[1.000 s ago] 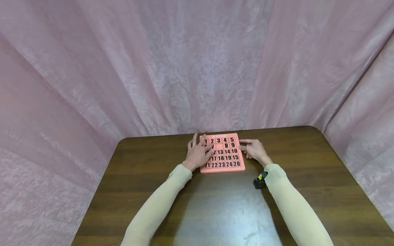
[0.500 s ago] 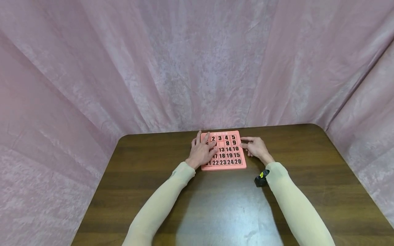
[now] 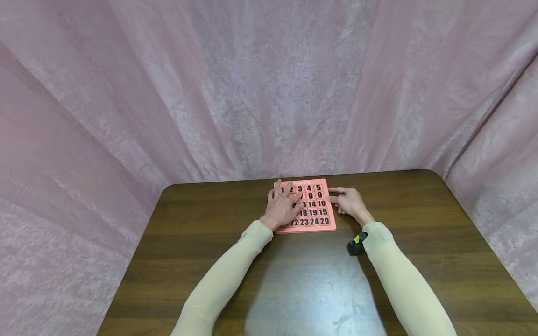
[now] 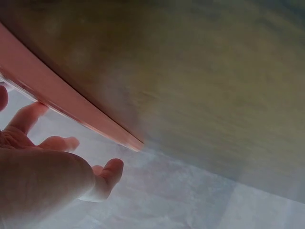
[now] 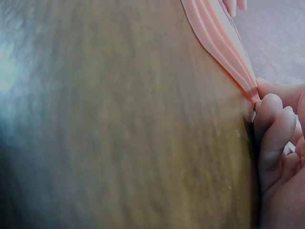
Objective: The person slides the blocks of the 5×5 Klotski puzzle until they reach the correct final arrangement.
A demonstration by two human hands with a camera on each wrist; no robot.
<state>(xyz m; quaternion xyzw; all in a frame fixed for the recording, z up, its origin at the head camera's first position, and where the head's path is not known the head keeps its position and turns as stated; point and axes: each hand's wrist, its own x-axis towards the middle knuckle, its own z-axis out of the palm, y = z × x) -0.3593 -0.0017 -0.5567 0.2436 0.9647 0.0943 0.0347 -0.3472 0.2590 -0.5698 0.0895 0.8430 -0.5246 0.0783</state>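
Note:
A pink sliding number puzzle (image 3: pixel 313 228) lies flat near the table's far edge. Black numerals mark its square tiles, with rows ending in 5, 9, 10, 15 and 20 at the right. My left hand (image 3: pixel 282 208) rests over its left part, fingers spread and fairly straight, hiding several tiles. In the left wrist view, a fingertip (image 4: pixel 42 106) meets the puzzle's pink side (image 4: pixel 71 98). At the right edge, my right hand (image 3: pixel 350 203) holds the frame between thumb and curled fingers; in the right wrist view, these fingers (image 5: pixel 269 107) sit at the puzzle's corner.
The puzzle lies on a dark brown wooden table (image 3: pixel 201 228). Pink velvety curtains (image 3: pixel 269 93) hang behind and at both sides. A small black device (image 3: pixel 356 245) with a yellow mark is at my right wrist.
My left hand has slid to the right across the puzzle, its fingers now over the gap left of the 8. The right hand has stayed at the right edge.

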